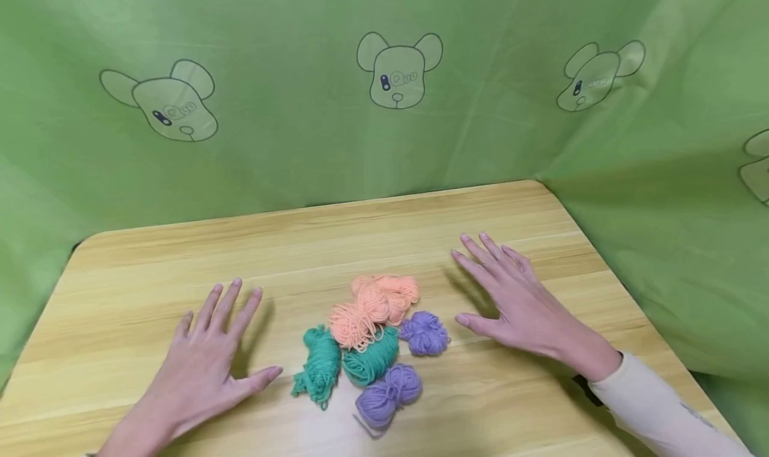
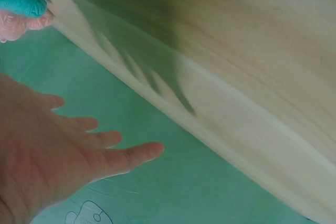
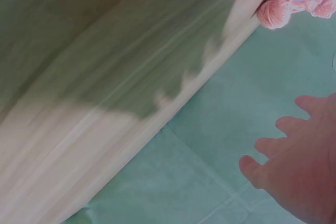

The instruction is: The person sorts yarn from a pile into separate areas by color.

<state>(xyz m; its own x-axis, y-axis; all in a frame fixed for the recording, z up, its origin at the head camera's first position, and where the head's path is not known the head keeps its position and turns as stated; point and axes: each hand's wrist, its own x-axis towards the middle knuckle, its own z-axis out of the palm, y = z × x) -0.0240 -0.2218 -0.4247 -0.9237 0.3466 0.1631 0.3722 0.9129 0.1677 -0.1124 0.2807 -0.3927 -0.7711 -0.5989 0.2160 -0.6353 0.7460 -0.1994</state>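
Observation:
Several small skeins of yarn lie bunched on the wooden table. Peach yarn (image 1: 375, 307) forms the far part of the bunch. One green skein (image 1: 318, 367) lies at its left, and another green skein (image 1: 371, 357) touches the peach yarn from the near side. A purple skein (image 1: 424, 333) sits at the right; a second purple skein (image 1: 389, 395) is nearest the front. My left hand (image 1: 201, 363) hovers left of the yarn, fingers spread, holding nothing. On the other side my right hand (image 1: 519, 303) is likewise spread and holds nothing, its thumb pointing toward the right purple skein.
The light wooden table (image 1: 180, 263) has rounded far corners. Green fabric (image 1: 288, 110) with printed bear heads hangs behind it and along its sides. A dark band (image 1: 587, 389) shows at the right wrist by the pale sleeve (image 1: 655, 403).

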